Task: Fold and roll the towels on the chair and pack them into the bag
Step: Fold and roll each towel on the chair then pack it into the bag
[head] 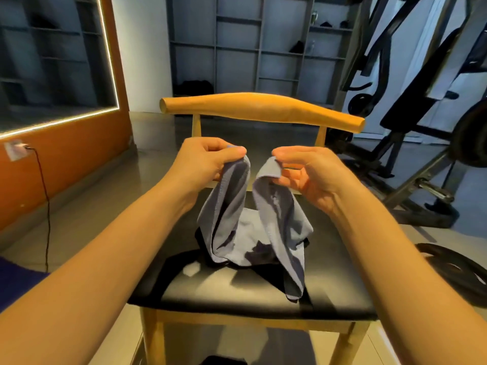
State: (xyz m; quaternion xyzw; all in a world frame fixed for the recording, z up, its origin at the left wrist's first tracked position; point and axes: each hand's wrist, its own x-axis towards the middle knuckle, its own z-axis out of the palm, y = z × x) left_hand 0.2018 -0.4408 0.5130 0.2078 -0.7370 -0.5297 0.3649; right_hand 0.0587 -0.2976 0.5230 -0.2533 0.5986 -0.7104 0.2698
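Item 1. Chair (263, 108): wooden frame, curved top rail at 12 o'clock of the seat, black padded seat filling the view's centre down to 6 o'clock.

Item 2. Towel (279, 219): grey, held up over the seat at the view's centre. Its two upper corners are raised and close together without touching. The body hangs in two loose folds, and the lower part rests crumpled on the seat. One tail trails toward 5 o'clock, near the seat's front edge.

Item 3. Left hand (208, 159): at 11 o'clock of the towel, thumb and curled fingers pinching the left corner.

Item 4. Right hand (308, 172): at 1 o'clock of the towel, thumb and forefinger pinching the right corner, other fingers loosely bent below it.

Item 5. Dark cloth (263, 255): on the seat under the towel, mostly covered; its kind cannot be told.

Item 6. Mirror (52, 61): at 10 o'clock, edged by a lit strip (108, 61), set in an orange wall (66, 159).

Item 7. Socket (14, 150): at 9 o'clock on that wall, with a black cable (44, 196) hanging from it to the floor.

Item 8. Shelves (237, 48): grey, at 12 o'clock behind the chair, with a few dark objects on them.

Item 9. Gym machine (408, 88): black frame, at 2 o'clock.

Item 10. Weight plate (453, 267): flat on the floor at 4 o'clock, beside the chair.
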